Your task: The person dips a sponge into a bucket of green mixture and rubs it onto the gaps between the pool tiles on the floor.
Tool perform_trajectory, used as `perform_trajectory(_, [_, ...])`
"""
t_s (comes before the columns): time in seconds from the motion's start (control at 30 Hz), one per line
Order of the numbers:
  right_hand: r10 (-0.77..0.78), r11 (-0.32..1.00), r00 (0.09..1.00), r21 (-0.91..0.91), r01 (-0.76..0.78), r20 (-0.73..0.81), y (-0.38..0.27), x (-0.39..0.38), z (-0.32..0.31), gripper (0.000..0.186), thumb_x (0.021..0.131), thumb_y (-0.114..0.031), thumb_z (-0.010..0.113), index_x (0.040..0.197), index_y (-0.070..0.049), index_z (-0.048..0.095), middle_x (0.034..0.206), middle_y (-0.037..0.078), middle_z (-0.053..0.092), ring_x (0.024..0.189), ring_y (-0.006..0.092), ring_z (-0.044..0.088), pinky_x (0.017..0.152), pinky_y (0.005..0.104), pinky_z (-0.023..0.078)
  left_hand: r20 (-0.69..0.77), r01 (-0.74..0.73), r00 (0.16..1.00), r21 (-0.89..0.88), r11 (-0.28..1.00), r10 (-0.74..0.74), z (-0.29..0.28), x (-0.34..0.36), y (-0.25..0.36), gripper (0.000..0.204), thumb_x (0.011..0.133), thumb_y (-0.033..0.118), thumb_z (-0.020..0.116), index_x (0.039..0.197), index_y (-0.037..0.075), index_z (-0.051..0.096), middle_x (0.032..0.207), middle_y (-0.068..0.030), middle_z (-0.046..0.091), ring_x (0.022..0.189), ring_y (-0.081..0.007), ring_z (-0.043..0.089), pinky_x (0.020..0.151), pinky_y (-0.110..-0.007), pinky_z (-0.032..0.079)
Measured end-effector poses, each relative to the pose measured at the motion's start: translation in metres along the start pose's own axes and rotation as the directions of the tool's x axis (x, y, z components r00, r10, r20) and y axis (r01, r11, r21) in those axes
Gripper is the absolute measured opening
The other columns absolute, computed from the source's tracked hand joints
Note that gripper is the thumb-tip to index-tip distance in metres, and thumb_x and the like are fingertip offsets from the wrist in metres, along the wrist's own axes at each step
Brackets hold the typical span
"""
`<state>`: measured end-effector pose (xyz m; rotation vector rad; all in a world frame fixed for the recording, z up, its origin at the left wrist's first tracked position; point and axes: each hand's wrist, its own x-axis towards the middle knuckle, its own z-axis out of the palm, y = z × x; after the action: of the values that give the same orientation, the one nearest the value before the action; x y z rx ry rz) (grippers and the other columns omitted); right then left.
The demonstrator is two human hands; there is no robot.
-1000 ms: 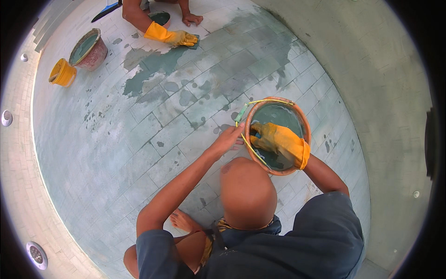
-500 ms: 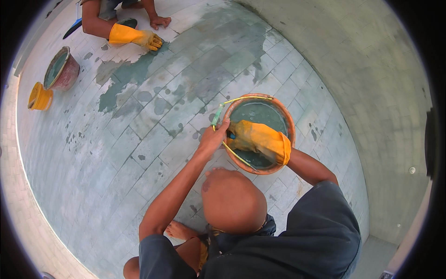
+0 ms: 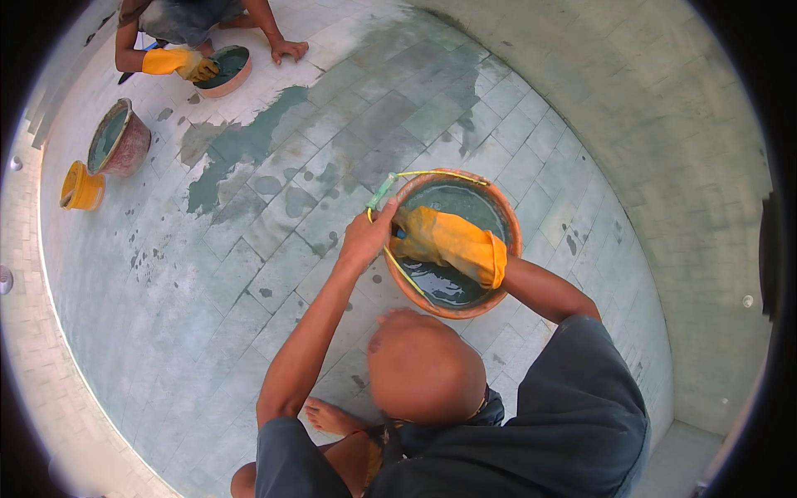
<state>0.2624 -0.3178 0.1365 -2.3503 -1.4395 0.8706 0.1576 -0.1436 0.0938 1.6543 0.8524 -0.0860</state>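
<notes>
head view: at about two o'clock from centre, a round terracotta-coloured plastic basin (image 3: 508,241) of grey-green slurry sits on the pale tiled floor (image 3: 207,299). the bare left hand (image 3: 367,235) is closed on its rim by the yellow wire handle (image 3: 397,267); the yellow-gloved right hand (image 3: 444,241) reaches inside, its grip hidden. the basin is likely heavy, sloshy and slick-rimmed, best taken by the rim.

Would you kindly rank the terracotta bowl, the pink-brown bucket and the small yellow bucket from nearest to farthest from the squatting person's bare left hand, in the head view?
From the left hand:
1. Terracotta bowl, right beside the hand, which grips its rim.
2. Pink-brown bucket, far off at upper left.
3. Small yellow bucket, farther left, by the edge.
</notes>
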Motion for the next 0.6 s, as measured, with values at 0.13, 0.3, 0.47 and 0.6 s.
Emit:
perform_trajectory(0.13, [-0.065, 0.997, 0.998, 0.047, 0.065, -0.008, -0.013, 0.015, -0.004, 0.041, 0.098, -0.033, 0.058, 0.131, -0.010, 0.064, 0.109, 0.013, 0.071, 0.097, 0.0304, 0.069, 0.087, 0.0395, 0.054, -0.018, 0.012, 1.000, 0.014, 1.000, -0.011, -0.021, 0.005, 0.002, 0.078, 0.091, 0.075, 0.052, 0.079, -0.001, 0.069, 0.084, -0.0173, 0.070, 0.084, -0.0289, 0.066, 0.078, -0.042, 0.049])
perform_trajectory(0.3, [-0.140, 0.980, 0.990, 0.141, 0.141, -0.015, -0.026, 0.032, -0.011, 0.041, 0.098, -0.033, 0.058, 0.131, -0.010, 0.064, 0.108, 0.013, 0.071, 0.098, 0.0301, 0.069, 0.087, 0.0392, 0.054, 0.031, 0.060, 0.998, 0.017, 0.998, -0.060, -0.043, 0.005, 0.011, 0.079, 0.093, 0.071, 0.054, 0.108, -0.003, 0.074, 0.108, -0.0192, 0.072, 0.102, -0.0266, 0.065, 0.092, -0.038, 0.048])
perform_trajectory(0.47, [-0.229, 0.937, 0.973, 0.267, 0.224, -0.014, -0.047, 0.049, -0.016, 0.041, 0.098, -0.033, 0.058, 0.131, -0.009, 0.064, 0.108, 0.013, 0.071, 0.098, 0.0298, 0.069, 0.087, 0.0389, 0.054, -0.089, -0.008, 0.996, 0.020, 1.000, 0.009, -0.061, 0.005, 0.004, 0.081, 0.091, 0.077, 0.051, 0.085, -0.002, 0.070, 0.087, -0.0184, 0.070, 0.086, -0.0285, 0.064, 0.080, -0.041, 0.048])
perform_trajectory(0.6, [-0.295, 0.815, 0.949, 0.488, 0.312, -0.113, -0.056, 0.053, -0.017, 0.039, 0.098, -0.032, 0.059, 0.129, -0.009, 0.064, 0.110, 0.012, 0.070, 0.100, 0.0283, 0.068, 0.087, 0.0381, 0.053, -0.108, 0.002, 0.994, 0.038, 0.999, 0.002, -0.081, 0.010, -0.003, 0.085, 0.090, 0.078, 0.049, 0.095, -0.003, 0.073, 0.099, -0.0234, 0.072, 0.098, -0.0333, 0.067, 0.088, -0.043, 0.049])
